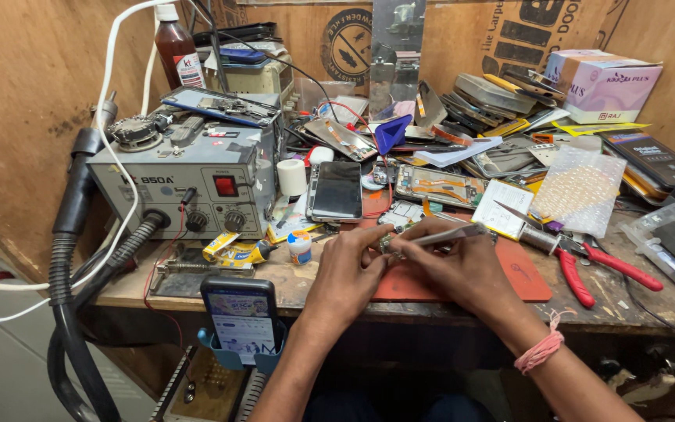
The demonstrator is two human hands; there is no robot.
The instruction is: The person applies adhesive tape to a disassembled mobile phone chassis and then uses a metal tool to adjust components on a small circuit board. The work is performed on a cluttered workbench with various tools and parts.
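Hands meet over red mat (529,283). I see left hand (347,270) pinching small metal part (388,244), right hand (462,270) gripping slim silver tool (451,235) just above. Part looks light, stiff, fragile; edge hold safest, I judge.
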